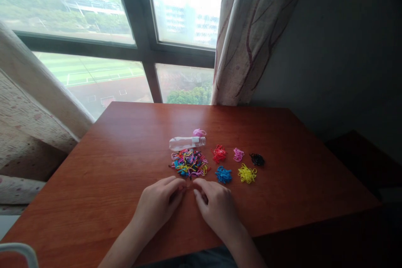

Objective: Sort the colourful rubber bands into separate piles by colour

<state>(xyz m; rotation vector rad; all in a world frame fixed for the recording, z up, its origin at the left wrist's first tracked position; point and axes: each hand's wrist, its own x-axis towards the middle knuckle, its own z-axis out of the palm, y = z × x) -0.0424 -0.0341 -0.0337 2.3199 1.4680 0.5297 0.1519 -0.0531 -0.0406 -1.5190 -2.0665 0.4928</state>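
Observation:
My left hand (159, 202) and my right hand (217, 204) face each other just in front of a mixed pile of small coloured rubber bands (189, 163). Fingers and thumb of each are drawn together in a pinch. A faint reddish trace shows between the fingertips, too small to name. Right of the mixed pile lie sorted heaps: red bands (219, 154), blue bands (223, 174), pink bands (238, 155), yellow bands (247, 173) and black bands (257, 159). Neither hand touches these heaps.
Behind the mixed pile a clear plastic bottle (185, 143) lies on its side, with a pink object (199, 132) beyond its neck. All rest on a brown wooden table (109, 167). A window and curtains (241, 50) border the far side. A white curved tube (21, 249) shows at lower left.

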